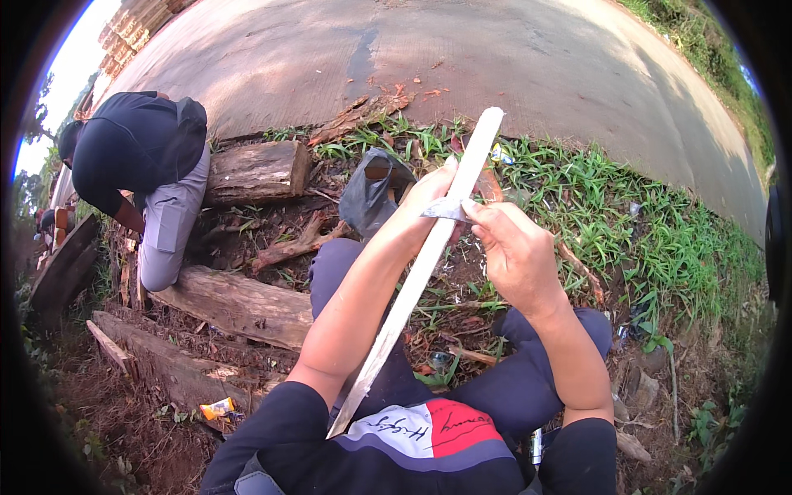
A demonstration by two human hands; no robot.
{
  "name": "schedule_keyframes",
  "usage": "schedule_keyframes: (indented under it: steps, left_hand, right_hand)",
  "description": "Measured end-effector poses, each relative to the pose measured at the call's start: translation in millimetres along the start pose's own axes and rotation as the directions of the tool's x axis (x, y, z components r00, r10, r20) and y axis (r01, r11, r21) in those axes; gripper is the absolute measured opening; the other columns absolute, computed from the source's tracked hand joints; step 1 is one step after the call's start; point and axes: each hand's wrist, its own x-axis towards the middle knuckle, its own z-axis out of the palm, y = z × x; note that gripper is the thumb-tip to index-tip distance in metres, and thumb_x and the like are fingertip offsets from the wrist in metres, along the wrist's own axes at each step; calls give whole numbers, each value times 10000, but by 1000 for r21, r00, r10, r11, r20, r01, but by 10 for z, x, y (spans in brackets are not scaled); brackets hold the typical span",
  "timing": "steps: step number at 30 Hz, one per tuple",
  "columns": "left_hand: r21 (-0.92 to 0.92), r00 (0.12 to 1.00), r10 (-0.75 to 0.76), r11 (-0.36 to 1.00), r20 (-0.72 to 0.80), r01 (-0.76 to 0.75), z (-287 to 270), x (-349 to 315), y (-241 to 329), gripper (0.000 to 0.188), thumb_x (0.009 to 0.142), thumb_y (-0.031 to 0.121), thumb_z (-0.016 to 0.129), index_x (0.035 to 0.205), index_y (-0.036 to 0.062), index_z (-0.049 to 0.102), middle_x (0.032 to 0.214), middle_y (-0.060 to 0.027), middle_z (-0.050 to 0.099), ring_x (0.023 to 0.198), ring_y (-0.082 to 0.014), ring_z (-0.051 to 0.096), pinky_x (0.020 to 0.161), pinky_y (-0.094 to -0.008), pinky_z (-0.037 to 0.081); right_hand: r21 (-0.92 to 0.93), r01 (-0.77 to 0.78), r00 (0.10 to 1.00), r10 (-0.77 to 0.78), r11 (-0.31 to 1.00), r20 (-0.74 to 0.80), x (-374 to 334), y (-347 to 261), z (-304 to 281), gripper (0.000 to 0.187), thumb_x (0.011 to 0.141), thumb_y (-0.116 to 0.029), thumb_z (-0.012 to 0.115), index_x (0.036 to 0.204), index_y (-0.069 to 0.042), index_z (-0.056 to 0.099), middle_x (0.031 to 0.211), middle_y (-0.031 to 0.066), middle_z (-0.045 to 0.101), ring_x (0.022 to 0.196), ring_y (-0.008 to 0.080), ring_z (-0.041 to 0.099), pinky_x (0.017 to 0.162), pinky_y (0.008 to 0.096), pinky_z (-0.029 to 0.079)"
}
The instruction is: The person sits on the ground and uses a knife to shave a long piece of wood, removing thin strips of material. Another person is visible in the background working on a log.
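Note:
A long pale wooden strip (408,285) slants from my lap up and away toward the road. My left hand (431,194) is closed around its upper part, with some fingers hidden behind the wood. In my right hand (521,254), thumb and fingers pinch a small grey metal blade (446,209) that lies crosswise on the strip. Whether the blade has a handle is hidden by the hand. The strip's lower end rests against my shirt (429,433). Small white shavings (466,272) are scattered on the ground just below my hands.
A dark plastic bag (375,191) sits beyond my left forearm. Logs (256,172) and weathered planks (165,359) lie to the left, where another person (140,157) bends over. Grass (594,206) grows at right, with a paved road (495,58) beyond. A yellow wrapper (217,408) lies lower left.

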Motion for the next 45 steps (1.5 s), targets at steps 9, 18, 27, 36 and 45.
schedule_keyframes:
  steps: [9,18,27,36,45]
  left_hand:
    - [66,999,19,998,-48,-16,19,-33,63,476,1077,393,262,1026,49,587,588,-16,509,404,-137,502,361,-262,430]
    - [70,994,-9,997,-108,17,-89,-79,57,485,1070,460,299,956,73,568,585,-20,513,413,-134,500,376,-270,424]
    - [-3,999,1,1000,-40,-1,-99,-151,59,499,1072,450,276,904,85,574,582,-16,503,403,-136,495,362,-264,408]
    - [69,998,-44,997,-43,47,195,-192,-58,464,1073,430,283,1075,70,574,624,-22,525,425,-117,507,370,-262,448]
    - [196,994,95,977,-50,-83,-74,-85,-18,498,1070,388,293,1091,46,654,757,-15,566,557,-98,527,488,-254,462]
  right_hand:
    - [-47,-27,995,22,999,-97,291,311,-70,200,924,-24,626,1120,-16,666,971,183,699,824,303,694,732,346,537]
    - [-78,14,987,-26,997,-157,299,321,73,267,868,-54,676,1127,-120,675,899,125,671,741,324,672,621,391,542]
    - [-6,-9,997,8,1000,-82,213,142,121,198,919,-29,636,1116,-31,653,923,163,665,798,315,668,698,357,526]
    - [121,-181,937,208,976,-280,406,569,-85,195,989,-110,582,1170,-43,615,1000,156,710,864,229,693,769,333,523]
    - [115,-52,998,56,992,-31,131,283,-55,201,982,-85,594,1166,-10,624,983,126,684,888,200,674,771,327,531]
